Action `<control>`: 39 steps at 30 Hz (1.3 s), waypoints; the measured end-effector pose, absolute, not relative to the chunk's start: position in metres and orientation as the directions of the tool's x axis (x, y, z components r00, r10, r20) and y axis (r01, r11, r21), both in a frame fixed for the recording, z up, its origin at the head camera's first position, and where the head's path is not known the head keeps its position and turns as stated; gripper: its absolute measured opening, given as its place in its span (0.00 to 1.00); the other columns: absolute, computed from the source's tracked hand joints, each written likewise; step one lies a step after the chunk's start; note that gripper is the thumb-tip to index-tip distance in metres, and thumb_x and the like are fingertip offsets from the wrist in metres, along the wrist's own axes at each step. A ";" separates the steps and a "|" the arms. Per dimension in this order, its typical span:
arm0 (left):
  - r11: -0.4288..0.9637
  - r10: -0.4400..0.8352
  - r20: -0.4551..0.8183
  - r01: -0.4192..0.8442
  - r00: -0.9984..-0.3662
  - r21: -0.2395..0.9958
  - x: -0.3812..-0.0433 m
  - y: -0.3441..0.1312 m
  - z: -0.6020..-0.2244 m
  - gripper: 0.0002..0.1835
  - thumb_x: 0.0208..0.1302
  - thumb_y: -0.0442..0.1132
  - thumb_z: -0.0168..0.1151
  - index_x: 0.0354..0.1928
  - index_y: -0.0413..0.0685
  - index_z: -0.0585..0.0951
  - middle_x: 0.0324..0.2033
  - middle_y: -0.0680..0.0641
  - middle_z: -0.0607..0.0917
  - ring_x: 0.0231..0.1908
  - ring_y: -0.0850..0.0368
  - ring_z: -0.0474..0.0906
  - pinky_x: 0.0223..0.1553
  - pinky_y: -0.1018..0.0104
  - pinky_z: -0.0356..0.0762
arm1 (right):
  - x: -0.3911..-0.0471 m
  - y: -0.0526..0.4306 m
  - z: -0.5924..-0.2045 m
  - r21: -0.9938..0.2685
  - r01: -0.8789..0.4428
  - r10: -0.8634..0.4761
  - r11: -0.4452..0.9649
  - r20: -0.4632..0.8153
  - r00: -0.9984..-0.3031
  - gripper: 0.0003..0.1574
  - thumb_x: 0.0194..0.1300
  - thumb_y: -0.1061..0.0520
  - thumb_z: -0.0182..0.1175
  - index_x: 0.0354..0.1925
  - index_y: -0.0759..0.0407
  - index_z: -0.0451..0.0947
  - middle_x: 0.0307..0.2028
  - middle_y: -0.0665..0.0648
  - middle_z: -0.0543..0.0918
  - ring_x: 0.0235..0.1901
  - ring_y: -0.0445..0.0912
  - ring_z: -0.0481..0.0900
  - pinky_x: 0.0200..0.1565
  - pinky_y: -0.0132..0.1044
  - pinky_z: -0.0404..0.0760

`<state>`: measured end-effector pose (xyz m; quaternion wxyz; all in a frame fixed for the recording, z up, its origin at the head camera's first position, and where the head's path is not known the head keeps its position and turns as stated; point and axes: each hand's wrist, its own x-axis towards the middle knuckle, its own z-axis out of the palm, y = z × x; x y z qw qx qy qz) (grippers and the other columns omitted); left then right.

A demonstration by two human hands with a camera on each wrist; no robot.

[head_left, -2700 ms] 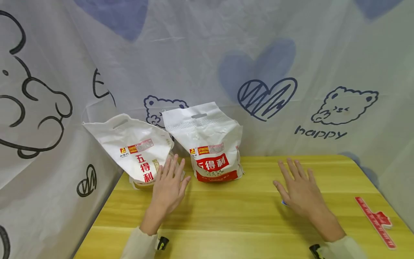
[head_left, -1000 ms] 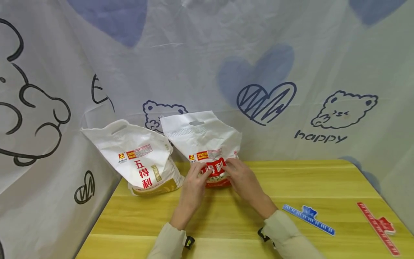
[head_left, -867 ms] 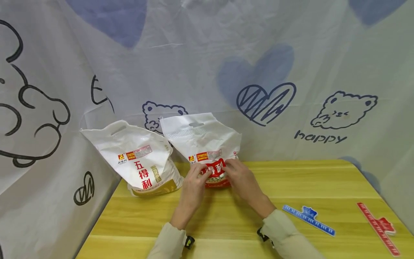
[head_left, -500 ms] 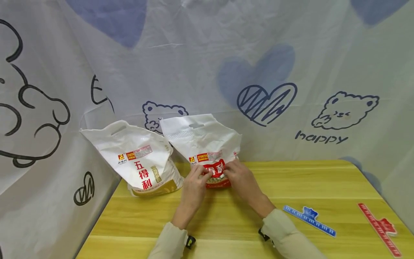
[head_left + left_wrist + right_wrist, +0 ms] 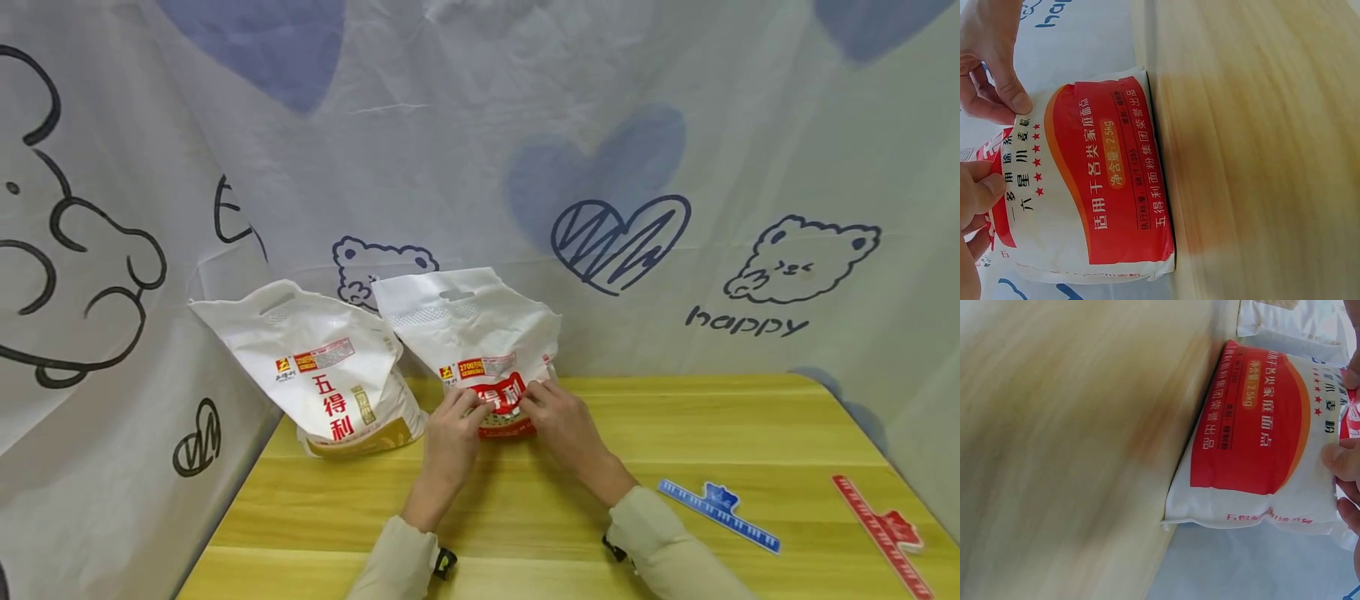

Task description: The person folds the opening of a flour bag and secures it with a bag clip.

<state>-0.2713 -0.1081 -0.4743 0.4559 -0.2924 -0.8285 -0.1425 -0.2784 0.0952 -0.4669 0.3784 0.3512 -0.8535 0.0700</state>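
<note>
A white and red flour bag (image 5: pixel 498 333), marked 2.5kg, stands at the table's back edge against the curtain. My left hand (image 5: pixel 450 437) pinches its front on the left, thumb and fingers on the material, as the left wrist view shows. On the right of the same front, my right hand (image 5: pixel 566 425) pinches a fold beside the red label. Thumb (image 5: pixel 1338 459) and fingertips of that hand show on the bag in the right wrist view. Left of it leans a second flour bag (image 5: pixel 337 367), white and gold, untouched by either hand.
A blue piano-key clip (image 5: pixel 718 510) lies on the wooden table (image 5: pixel 540 533) to the right of my right arm. Farther right is a matching red clip (image 5: pixel 885 533). A printed curtain (image 5: pixel 465 167) hangs close behind the bags.
From being spread apart over the table, both hands have come together onto the red flour bag and pinched its front. The blue clip, earlier mostly hidden under my right hand, is uncovered.
</note>
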 end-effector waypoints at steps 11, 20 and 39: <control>0.785 0.327 0.854 0.619 -0.404 -0.008 -0.270 -0.108 -0.476 0.20 0.50 0.15 0.60 0.30 0.47 0.89 0.29 0.50 0.80 0.36 0.52 0.79 0.34 0.64 0.83 | -0.278 0.094 -0.474 0.161 -0.657 -0.553 0.737 0.702 -0.449 0.13 0.58 0.63 0.76 0.42 0.61 0.86 0.42 0.59 0.84 0.40 0.51 0.78 0.45 0.39 0.86; 0.782 0.326 0.867 0.623 -0.377 -0.024 -0.269 -0.107 -0.475 0.17 0.49 0.17 0.63 0.29 0.47 0.89 0.29 0.51 0.81 0.34 0.53 0.78 0.32 0.66 0.82 | -0.275 0.096 -0.478 0.163 -0.679 -0.543 0.716 0.741 -0.395 0.11 0.56 0.66 0.75 0.39 0.62 0.86 0.41 0.58 0.85 0.42 0.52 0.80 0.46 0.41 0.86; 0.773 0.324 0.855 0.634 -0.404 0.007 -0.273 -0.108 -0.481 0.18 0.50 0.16 0.61 0.29 0.46 0.88 0.30 0.51 0.79 0.36 0.53 0.78 0.29 0.66 0.82 | -0.281 0.097 -0.479 0.286 -0.632 -0.600 0.720 0.714 -0.361 0.13 0.57 0.64 0.76 0.41 0.63 0.86 0.38 0.61 0.84 0.35 0.53 0.79 0.40 0.40 0.86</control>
